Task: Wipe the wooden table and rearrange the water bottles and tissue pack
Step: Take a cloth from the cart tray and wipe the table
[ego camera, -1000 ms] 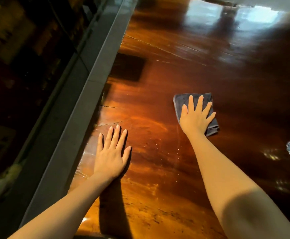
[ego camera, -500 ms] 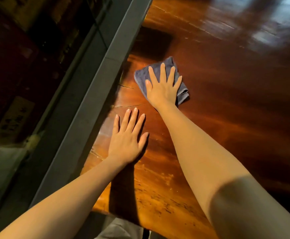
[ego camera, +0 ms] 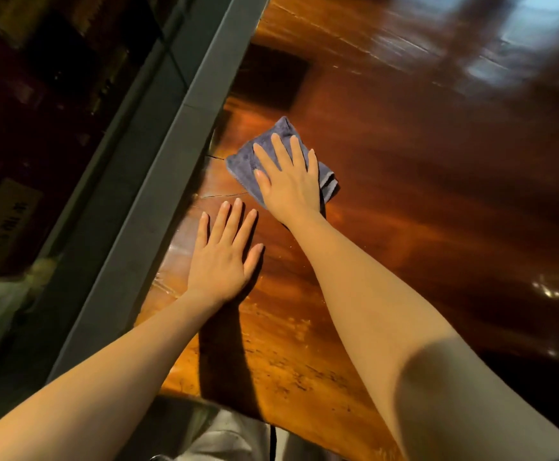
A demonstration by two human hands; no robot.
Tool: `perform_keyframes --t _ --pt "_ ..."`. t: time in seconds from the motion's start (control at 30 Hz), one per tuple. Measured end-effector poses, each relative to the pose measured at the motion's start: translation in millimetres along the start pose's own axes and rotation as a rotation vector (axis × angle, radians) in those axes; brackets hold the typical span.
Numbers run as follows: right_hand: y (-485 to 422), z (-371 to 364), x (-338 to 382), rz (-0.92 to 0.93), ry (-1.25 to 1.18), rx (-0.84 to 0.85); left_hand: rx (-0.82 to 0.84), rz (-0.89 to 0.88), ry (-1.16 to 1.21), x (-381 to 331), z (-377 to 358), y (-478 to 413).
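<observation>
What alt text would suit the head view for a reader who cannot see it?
A person's right hand presses a folded grey cloth flat on a glossy wooden table near its left edge, while the left hand rests flat, fingers spread, on the wood beside it.

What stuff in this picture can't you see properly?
- Water bottles and tissue pack: none shows in the head view.
- Grey cloth: its middle is hidden under the right hand.
- Wooden table: the far end is blurred and cut off by the frame.
- Sign behind the glass: too dark and blurred to read.
</observation>
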State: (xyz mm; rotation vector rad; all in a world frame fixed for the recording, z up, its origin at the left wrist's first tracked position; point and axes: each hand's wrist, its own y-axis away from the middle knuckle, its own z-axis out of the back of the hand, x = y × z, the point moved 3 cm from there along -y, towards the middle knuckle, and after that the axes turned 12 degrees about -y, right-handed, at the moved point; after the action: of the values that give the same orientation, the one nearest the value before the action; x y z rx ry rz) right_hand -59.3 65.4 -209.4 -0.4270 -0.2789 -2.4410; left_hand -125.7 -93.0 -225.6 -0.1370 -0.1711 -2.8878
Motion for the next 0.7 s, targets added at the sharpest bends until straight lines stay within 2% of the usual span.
perform_keyframes --t 0.23,0.47,0.7 --pt "54.3 27.3 -83.8 -0.172 0.003 -0.078 0.006 -0.017 -0.017 0.8 3.3 1.0" --pt "121.5 57.3 -173.3 -0.421 0.043 -0.161 0.022 -0.031 -0.019 0.0 5.9 1.5" --pt "173.3 64.2 -204.2 -0.663 -0.003 -0.217 0.03 -0.022 -0.012 -1.4 7.7 4.4"
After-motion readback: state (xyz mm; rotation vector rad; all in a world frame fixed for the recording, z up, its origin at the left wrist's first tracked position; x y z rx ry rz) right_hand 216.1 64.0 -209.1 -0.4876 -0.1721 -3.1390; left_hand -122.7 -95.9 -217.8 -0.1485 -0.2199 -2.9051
